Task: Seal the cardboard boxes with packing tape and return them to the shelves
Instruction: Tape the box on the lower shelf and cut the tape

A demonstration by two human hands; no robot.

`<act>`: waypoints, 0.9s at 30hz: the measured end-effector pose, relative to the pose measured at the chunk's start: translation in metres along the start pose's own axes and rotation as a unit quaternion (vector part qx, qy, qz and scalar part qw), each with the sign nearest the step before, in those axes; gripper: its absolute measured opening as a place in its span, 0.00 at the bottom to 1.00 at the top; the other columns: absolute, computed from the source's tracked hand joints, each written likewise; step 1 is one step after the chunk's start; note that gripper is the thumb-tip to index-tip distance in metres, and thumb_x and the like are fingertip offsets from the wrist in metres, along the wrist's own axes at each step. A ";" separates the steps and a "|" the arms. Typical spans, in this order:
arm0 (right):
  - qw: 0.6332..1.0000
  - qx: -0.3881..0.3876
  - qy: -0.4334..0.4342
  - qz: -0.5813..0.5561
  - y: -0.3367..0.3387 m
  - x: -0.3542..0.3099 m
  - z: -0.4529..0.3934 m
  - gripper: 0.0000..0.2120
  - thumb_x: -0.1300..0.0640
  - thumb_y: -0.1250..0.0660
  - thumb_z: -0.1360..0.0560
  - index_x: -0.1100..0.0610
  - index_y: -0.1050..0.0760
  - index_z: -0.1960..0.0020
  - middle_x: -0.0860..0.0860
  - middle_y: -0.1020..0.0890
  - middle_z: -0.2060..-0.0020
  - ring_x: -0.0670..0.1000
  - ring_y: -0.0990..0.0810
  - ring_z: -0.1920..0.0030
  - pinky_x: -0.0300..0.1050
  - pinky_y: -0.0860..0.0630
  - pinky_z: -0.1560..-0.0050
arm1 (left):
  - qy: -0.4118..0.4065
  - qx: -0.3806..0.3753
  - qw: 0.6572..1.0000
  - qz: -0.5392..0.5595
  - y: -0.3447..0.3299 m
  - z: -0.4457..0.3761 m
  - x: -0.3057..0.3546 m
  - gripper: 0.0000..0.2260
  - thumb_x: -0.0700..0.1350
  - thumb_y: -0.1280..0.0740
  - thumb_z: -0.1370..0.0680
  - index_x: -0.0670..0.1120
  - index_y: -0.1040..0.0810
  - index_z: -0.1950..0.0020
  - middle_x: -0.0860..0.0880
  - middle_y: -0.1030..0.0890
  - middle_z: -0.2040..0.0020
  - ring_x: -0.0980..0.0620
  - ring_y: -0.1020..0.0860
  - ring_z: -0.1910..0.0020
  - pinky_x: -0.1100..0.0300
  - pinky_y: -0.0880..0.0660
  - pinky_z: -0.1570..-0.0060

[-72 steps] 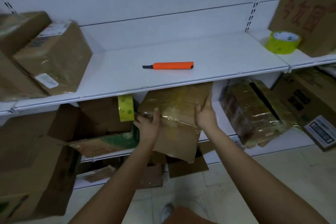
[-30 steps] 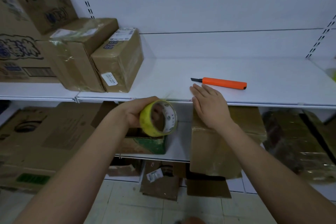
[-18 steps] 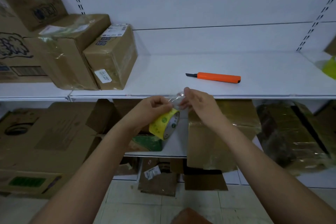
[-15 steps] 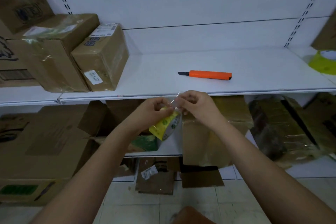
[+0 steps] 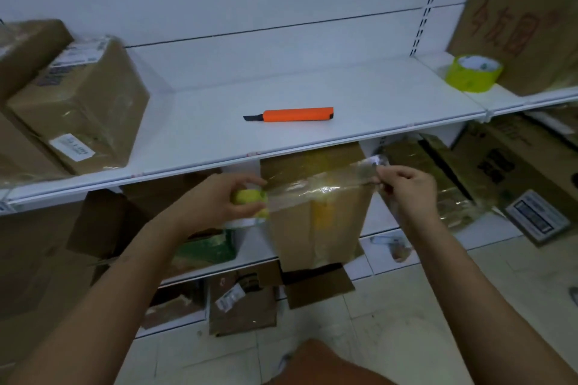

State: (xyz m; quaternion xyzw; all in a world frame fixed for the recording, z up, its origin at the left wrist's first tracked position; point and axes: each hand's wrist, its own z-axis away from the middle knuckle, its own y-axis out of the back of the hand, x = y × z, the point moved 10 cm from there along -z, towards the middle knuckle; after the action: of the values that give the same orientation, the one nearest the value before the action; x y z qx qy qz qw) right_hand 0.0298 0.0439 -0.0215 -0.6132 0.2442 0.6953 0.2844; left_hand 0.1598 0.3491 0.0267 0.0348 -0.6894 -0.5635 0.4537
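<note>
Upper shelf (image 5: 312,134): orange utility knife (image 5: 289,114) lying flat mid-shelf, a spare yellow tape roll (image 5: 473,72) at the right beside a big carton with red lettering (image 5: 525,19), and a labelled brown carton (image 5: 81,106) at the left. Below, crushed cartons crowd both sides; one wrapped in film (image 5: 438,184) sits just right of your work. The upper shelf's front edge overhangs the top of the box (image 5: 316,212) you are taping, which stands on the lower shelf and juts past its edge.

Your left hand (image 5: 225,203) grips the tape roll (image 5: 250,205), fingers curled round it, at the box's left top corner. Your right hand (image 5: 406,187) pinches the free end of the clear tape strip (image 5: 319,187) between thumb and fingertips, just past the box's right corner. The strip spans the box front, taut and slightly rising to the right.

Half a second ago your hands were together at the roll, picking at the end; now they are well apart with the strip drawn out.
</note>
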 end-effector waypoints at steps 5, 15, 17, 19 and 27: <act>0.998 0.060 0.005 0.017 0.042 0.013 -0.013 0.06 0.61 0.28 0.24 0.56 0.17 0.60 0.49 0.16 0.68 0.48 0.19 0.63 0.43 0.22 0.56 | 0.038 0.028 0.993 -0.108 0.002 -0.002 -0.026 0.24 0.72 0.35 0.31 0.62 0.22 0.40 0.60 0.18 0.48 0.62 0.21 0.55 0.60 0.23 0.56; 0.997 0.070 -0.014 0.034 0.033 0.036 -0.025 0.04 0.60 0.26 0.26 0.56 0.15 0.60 0.53 0.14 0.65 0.53 0.18 0.61 0.49 0.18 0.53 | 0.086 0.066 0.963 -0.247 0.002 -0.016 -0.038 0.27 0.66 0.33 0.26 0.61 0.29 0.28 0.53 0.18 0.39 0.50 0.19 0.44 0.57 0.26 0.53; 0.996 0.075 -0.025 0.040 0.033 0.042 -0.026 0.04 0.60 0.26 0.26 0.56 0.15 0.60 0.53 0.14 0.65 0.54 0.18 0.60 0.50 0.18 0.52 | 0.091 0.062 0.963 -0.247 -0.001 -0.021 -0.043 0.27 0.66 0.33 0.25 0.61 0.29 0.28 0.54 0.19 0.38 0.50 0.20 0.43 0.56 0.25 0.50; 0.996 0.080 -0.027 0.041 0.036 0.047 -0.028 0.04 0.59 0.26 0.26 0.57 0.15 0.59 0.53 0.14 0.65 0.55 0.17 0.60 0.49 0.18 0.53 | 0.090 0.052 0.962 -0.251 -0.007 -0.025 -0.045 0.27 0.67 0.34 0.25 0.61 0.30 0.28 0.53 0.19 0.37 0.50 0.20 0.41 0.56 0.24 0.47; 0.984 0.017 -0.167 -0.067 0.019 0.083 -0.042 0.06 0.63 0.31 0.23 0.61 0.21 0.59 0.54 0.20 0.68 0.48 0.24 0.68 0.39 0.24 0.62 | 0.090 -0.021 0.974 -0.205 -0.040 -0.041 -0.073 0.30 0.67 0.37 0.25 0.65 0.38 0.24 0.53 0.24 0.30 0.47 0.26 0.33 0.54 0.25 0.43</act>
State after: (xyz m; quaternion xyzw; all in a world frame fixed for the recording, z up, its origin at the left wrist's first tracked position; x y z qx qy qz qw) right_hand 0.0395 0.0095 -0.1095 -0.4986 0.1635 0.7631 0.3773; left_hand 0.2115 0.3446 -0.0497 0.2164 -0.6118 -0.6539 0.3890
